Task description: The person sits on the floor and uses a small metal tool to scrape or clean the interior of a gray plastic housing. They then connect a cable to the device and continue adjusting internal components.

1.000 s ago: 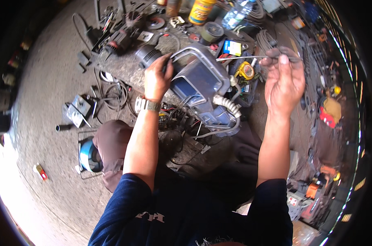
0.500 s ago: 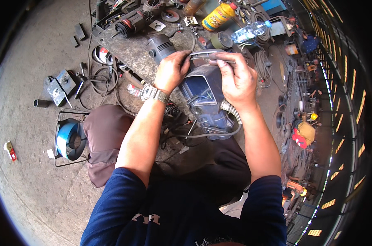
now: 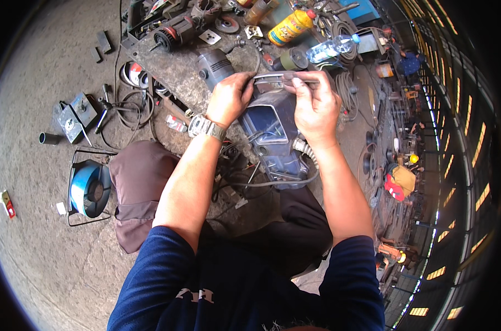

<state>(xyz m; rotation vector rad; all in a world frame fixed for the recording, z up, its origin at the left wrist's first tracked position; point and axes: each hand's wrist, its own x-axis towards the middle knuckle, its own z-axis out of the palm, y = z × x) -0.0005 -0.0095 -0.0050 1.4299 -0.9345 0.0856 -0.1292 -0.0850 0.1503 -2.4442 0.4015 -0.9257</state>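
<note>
My left hand [image 3: 230,99], with a metal watch [image 3: 207,127] at its wrist, is closed on one end of a bent length of grey cable [image 3: 270,75]. Level with it, my right hand [image 3: 316,107] pinches the cable's other side between thumb and fingertips. A thin dark piece also shows along those fingers; its kind is unclear. Just below both hands stands a dark plastic machine housing [image 3: 283,107], its open mouth showing a blue inside with thin wires. A ribbed pale sleeve [image 3: 304,148] and a grey cord come off its right side. My fingers hide part of the cable.
Beyond my hands are a grey motor cover [image 3: 215,65], a yellow bottle [image 3: 291,28], a water bottle [image 3: 332,48] and a power tool body [image 3: 170,38]. A blue round fan-like unit [image 3: 88,188] in a wire frame sits left. Coiled cable [image 3: 347,91] lies right.
My right hand has shifted slightly left and closer along the cable. The thin dark piece in its fingers sits flatter. The whole view has moved a little; my left hand keeps its hold.
</note>
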